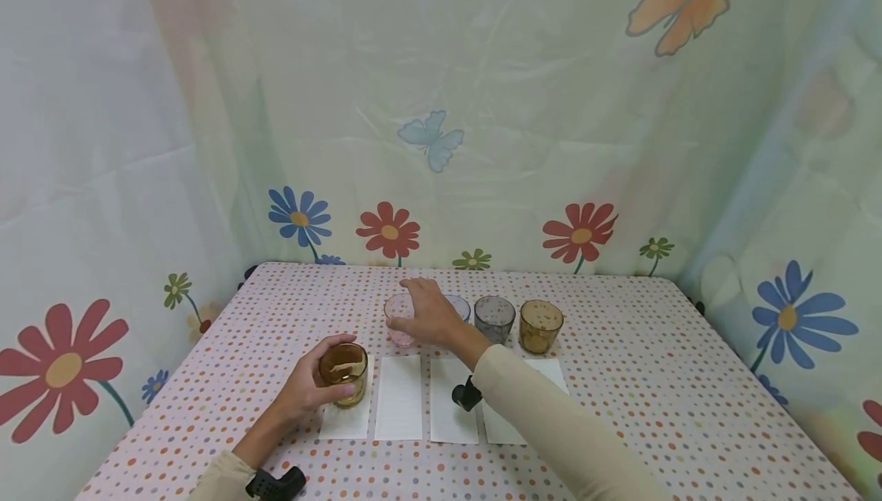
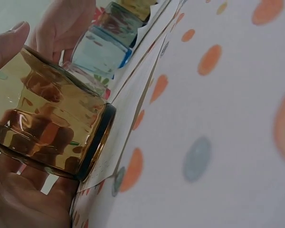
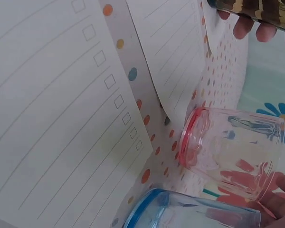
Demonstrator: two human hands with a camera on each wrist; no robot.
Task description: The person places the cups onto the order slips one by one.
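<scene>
My left hand (image 1: 303, 386) grips an amber glass (image 1: 343, 375) over the leftmost white sheet (image 1: 344, 424); in the left wrist view the amber glass (image 2: 47, 114) lies between thumb and fingers. Out at the back row, my right hand (image 1: 430, 315) reaches over a pink glass (image 1: 400, 332). The right wrist view has fingertips (image 3: 278, 202) at the rim of the pink glass (image 3: 232, 147); whether they grip it I cannot tell. Beside it stands a blue glass (image 3: 190, 213), partly behind the hand in the head view.
Right of the blue glass stand a grey glass (image 1: 494, 320) and another amber glass (image 1: 540, 326). More white lined sheets (image 1: 398, 401) lie in a row in front of the glasses on the dotted tablecloth (image 1: 661, 394). A flowered curtain (image 1: 510, 179) hangs behind the table.
</scene>
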